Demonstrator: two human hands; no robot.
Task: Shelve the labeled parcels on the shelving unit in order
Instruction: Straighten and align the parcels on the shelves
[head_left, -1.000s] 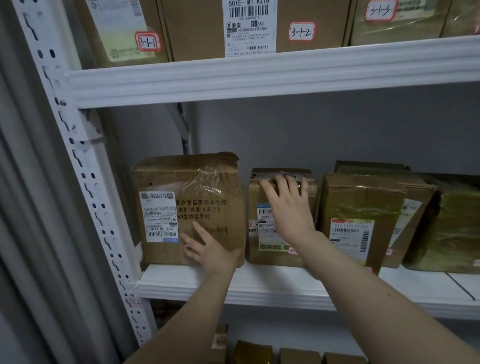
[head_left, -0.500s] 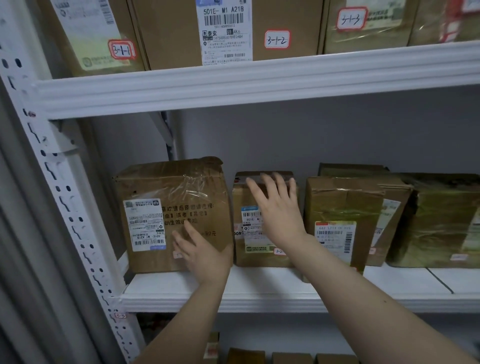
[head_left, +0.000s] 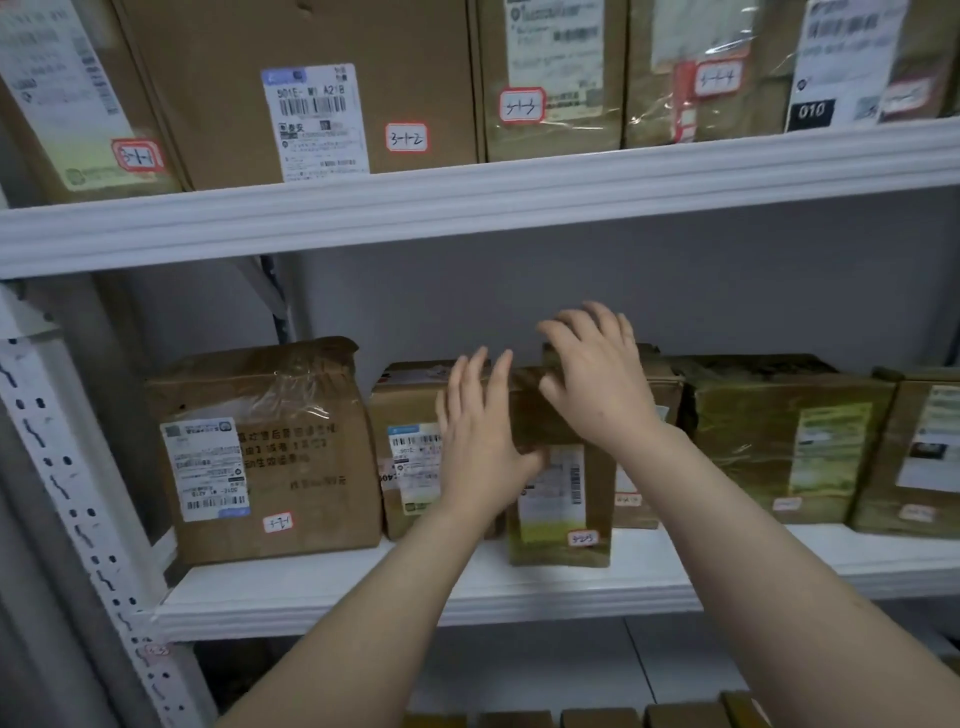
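Observation:
On the middle shelf (head_left: 363, 587) brown labelled parcels stand in a row. At the left is a large taped box (head_left: 291, 447), then a smaller parcel (head_left: 410, 415). A third, narrow parcel (head_left: 563, 499) stands nearer the front edge, with a fourth (head_left: 649, 447) behind it. My left hand (head_left: 478, 441) lies flat with straight fingers against the third parcel's left front, covering part of the second. My right hand (head_left: 597, 379) is over the third parcel's top, fingers spread, thumb at its upper front.
A green-wrapped parcel (head_left: 779, 436) and another parcel (head_left: 924, 452) continue the row to the right. The upper shelf (head_left: 467, 208) holds several tagged boxes. A perforated white upright (head_left: 67, 493) stands at the left. More parcels (head_left: 597, 719) sit on the level below.
Both hands have moved right, off the large box and the second parcel, onto the third parcel. The view has shifted to the right and closer.

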